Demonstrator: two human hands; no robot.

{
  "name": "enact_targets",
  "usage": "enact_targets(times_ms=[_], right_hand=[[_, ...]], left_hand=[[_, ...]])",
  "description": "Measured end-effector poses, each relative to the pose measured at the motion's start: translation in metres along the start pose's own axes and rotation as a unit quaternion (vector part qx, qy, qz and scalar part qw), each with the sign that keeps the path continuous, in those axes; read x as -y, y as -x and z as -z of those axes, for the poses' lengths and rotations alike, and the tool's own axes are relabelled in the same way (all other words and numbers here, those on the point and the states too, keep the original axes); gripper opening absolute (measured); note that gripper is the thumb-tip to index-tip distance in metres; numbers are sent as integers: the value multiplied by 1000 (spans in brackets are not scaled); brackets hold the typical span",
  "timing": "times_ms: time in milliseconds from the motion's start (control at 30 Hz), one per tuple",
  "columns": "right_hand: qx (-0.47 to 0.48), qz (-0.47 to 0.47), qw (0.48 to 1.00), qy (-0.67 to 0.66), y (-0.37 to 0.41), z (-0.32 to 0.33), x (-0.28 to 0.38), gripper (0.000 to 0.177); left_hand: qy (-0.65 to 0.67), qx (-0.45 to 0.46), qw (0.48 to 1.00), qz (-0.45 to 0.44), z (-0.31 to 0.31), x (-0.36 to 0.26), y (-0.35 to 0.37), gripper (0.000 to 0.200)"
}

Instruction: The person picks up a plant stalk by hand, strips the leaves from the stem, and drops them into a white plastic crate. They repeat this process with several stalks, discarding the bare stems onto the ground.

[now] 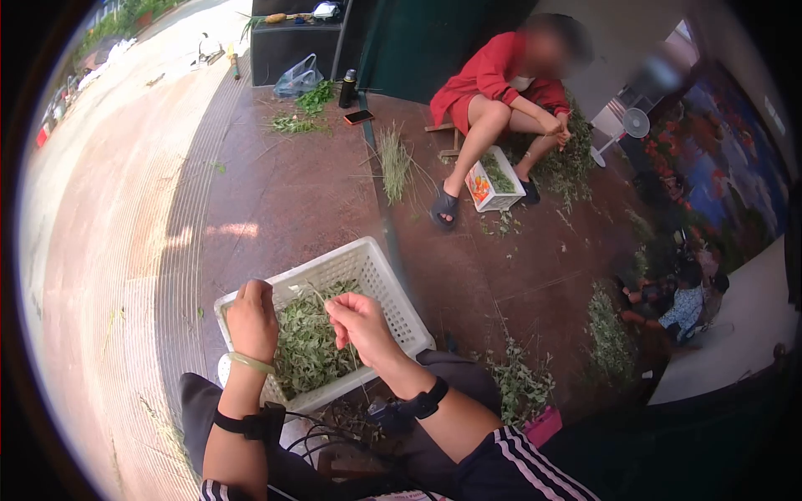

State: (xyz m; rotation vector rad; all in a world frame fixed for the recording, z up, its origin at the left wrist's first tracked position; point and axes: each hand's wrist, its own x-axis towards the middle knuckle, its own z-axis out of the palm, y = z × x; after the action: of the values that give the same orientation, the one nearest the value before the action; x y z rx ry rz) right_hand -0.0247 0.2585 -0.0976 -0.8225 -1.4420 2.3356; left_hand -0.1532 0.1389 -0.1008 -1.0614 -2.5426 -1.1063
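A white perforated plastic basket (393,288) in front of me holds a heap of green leaves (309,342). Over its left side is my left hand (252,319), fingers curled down; whatever they may hold is hidden. Above the basket's middle, my right hand (357,324) pinches a thin pale stem (316,292) between thumb and finger. The stem's upper end points up and left over the leaves.
A person in red (484,75) sits across from me with a small white basket (501,199). Leafy branches (522,380) lie right of my knee. Cut stems (393,163), a phone (358,117), a black bottle (347,88) and a fan (635,123) stand or lie farther off.
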Motion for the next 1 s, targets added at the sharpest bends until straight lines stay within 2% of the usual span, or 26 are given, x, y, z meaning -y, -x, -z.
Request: enact_targets(times_ms=[67, 133, 200, 300, 400, 433, 533, 633, 700, 800, 933, 1000], right_hand=[[4, -12, 998, -61, 0, 6, 8, 11], [10, -17, 992, -127, -4, 8, 11, 9], [13, -20, 990, -138, -7, 8, 14, 10], [15, -31, 990, -136, -4, 6, 16, 10], [17, -38, 992, -122, -3, 5, 13, 10], [21, -43, 992, -117, -2, 4, 13, 10], [56, -57, 991, -111, -2, 5, 12, 11], [80, -83, 984, -139, -3, 1, 10, 11], [93, -81, 982, -140, -5, 0, 7, 11], [91, -86, 983, -135, -6, 1, 5, 10], [110, -85, 983, -124, -6, -4, 2, 10], [103, -51, 990, -87, -4, -7, 2, 14]], left_hand=[[33, 4, 999, -10, 10, -10, -5, 7], [53, 82, 995, 32, 8, -9, -1, 9], [10, 173, 982, 70, 10, -11, -2, 12], [71, 93, 993, -31, 6, -12, -5, 14], [125, 23, 990, -61, 5, -18, -8, 21], [134, 36, 989, -56, 8, -19, -9, 30], [239, 40, 970, -20, 7, -22, -9, 33], [318, 73, 945, 22, 8, -20, -7, 30], [384, 91, 916, 70, 0, -15, -6, 23], [522, 132, 828, 154, -9, -8, 0, 19], [479, 139, 855, 145, -6, -9, -2, 14], [446, 153, 874, 121, -8, -6, 0, 14]])
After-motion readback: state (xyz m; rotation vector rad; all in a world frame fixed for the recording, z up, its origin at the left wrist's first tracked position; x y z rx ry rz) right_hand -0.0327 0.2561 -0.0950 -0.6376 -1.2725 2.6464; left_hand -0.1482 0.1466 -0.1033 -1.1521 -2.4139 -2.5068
